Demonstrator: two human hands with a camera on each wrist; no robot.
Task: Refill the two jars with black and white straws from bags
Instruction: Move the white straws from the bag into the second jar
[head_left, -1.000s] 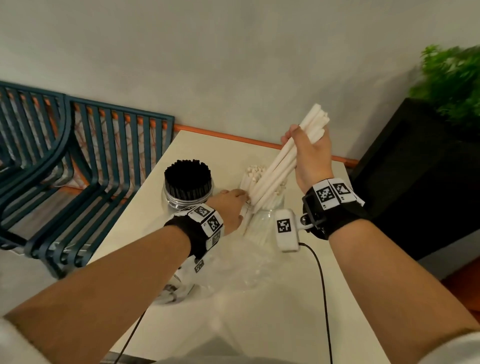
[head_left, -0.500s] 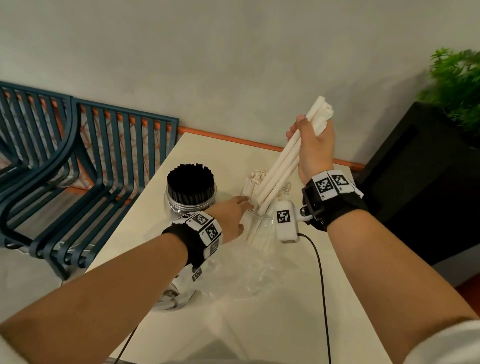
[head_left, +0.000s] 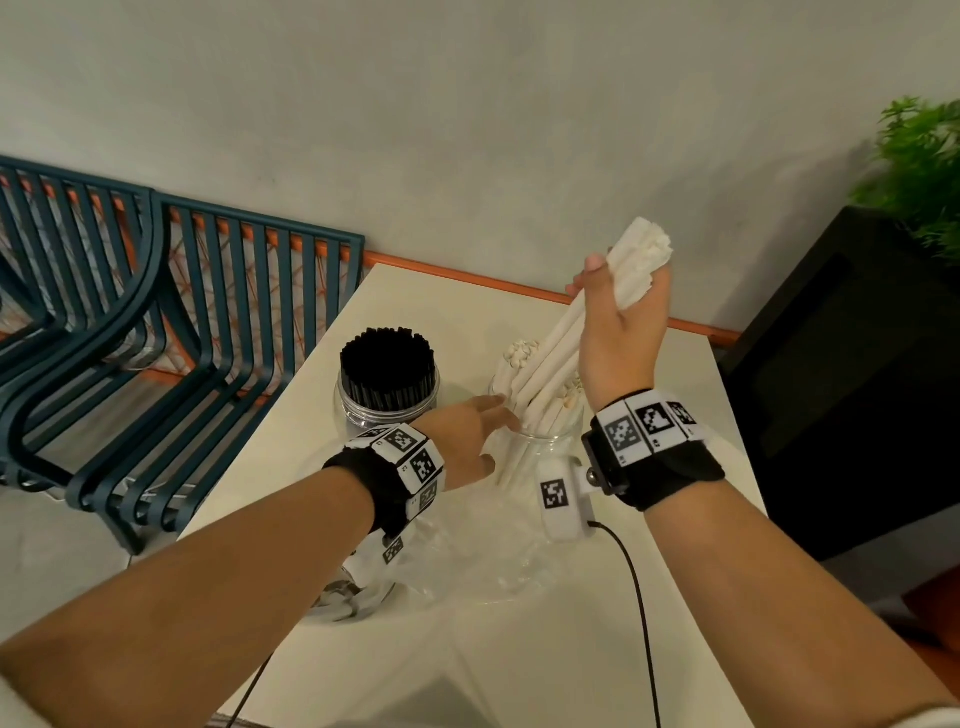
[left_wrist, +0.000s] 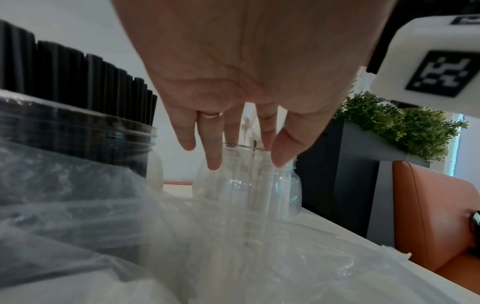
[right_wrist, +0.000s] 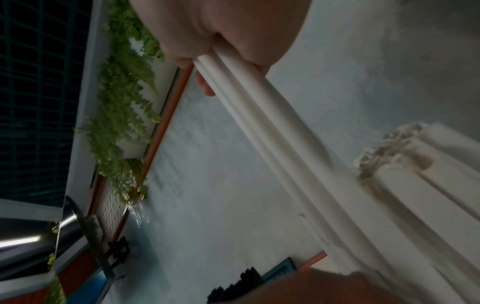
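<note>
Above the clear plastic jar (head_left: 540, 441) on the white counter (head_left: 675, 597), the right hand (head_left: 618, 332) grips a tilted bundle of white paper straws (head_left: 550, 364), lower ends already inside. The left hand (head_left: 467, 436), fingers spread, touches the rim. I would straighten the bundle upright, then release slowly, so no straw slips outside.

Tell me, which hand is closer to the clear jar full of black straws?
The left hand. It reaches between the clear jar of black straws and the white-straw jar, fingers on the latter's rim. The right hand is raised farther right, gripping white straws.
</note>
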